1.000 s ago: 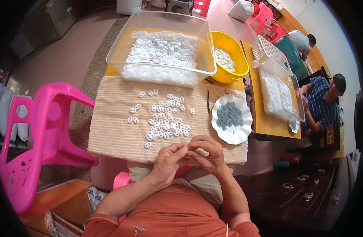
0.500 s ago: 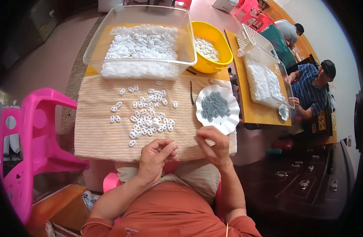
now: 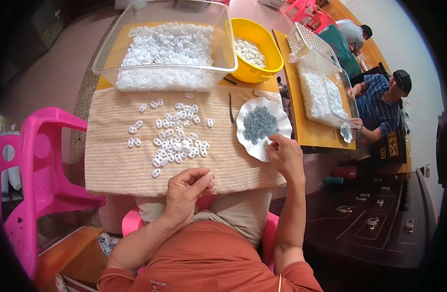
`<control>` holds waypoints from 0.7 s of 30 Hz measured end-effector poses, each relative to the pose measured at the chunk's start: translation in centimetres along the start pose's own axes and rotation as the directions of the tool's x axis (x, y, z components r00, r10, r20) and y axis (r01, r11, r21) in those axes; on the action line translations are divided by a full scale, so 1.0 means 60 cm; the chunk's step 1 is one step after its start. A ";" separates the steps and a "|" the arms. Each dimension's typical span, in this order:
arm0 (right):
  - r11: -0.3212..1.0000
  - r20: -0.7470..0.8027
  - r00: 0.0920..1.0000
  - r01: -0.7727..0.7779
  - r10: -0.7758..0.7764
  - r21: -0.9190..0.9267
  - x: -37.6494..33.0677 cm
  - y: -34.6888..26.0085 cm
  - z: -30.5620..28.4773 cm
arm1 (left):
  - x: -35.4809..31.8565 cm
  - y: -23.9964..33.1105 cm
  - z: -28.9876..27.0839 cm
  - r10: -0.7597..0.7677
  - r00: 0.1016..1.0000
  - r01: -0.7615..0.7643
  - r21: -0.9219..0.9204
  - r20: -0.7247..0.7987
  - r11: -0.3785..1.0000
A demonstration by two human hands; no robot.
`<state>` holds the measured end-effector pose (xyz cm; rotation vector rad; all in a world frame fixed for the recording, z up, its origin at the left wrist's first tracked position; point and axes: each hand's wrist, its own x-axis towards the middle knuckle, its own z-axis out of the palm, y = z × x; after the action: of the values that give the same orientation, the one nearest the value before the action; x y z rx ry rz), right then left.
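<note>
My left hand is closed in a pinch above the cloth's near edge. A small whitish piece shows at its thumb and fingertip, too small to make out fully. My right hand is at the near right rim of a white scalloped plate, fingers bent together; whatever they may hold is hidden. On that plate lies a heap of small grey-blue slivers. Left of it, many white oval plastic pieces with two dark holes are scattered over the striped beige cloth.
A clear bin of white ovals stands at the back, beside a yellow basin. A dark strip lies near the plate. Left stands a pink chair. A co-worker sits right at another table with a bin.
My right hand has moved right and away from me to the plate's rim, leaving my left hand. The left keeps its pinch. The whole view has shifted slightly.
</note>
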<state>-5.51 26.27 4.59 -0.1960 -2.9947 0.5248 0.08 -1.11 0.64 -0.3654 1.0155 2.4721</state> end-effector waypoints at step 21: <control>0.987 0.173 0.974 0.157 -0.149 -0.035 0.023 0.009 -0.005 | 0.002 -0.003 0.000 -0.006 1.000 0.006 0.023 0.010 1.000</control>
<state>-6.75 27.07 4.76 0.0812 -3.1549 0.4754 0.05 -0.96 0.49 -0.3481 1.0359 2.4523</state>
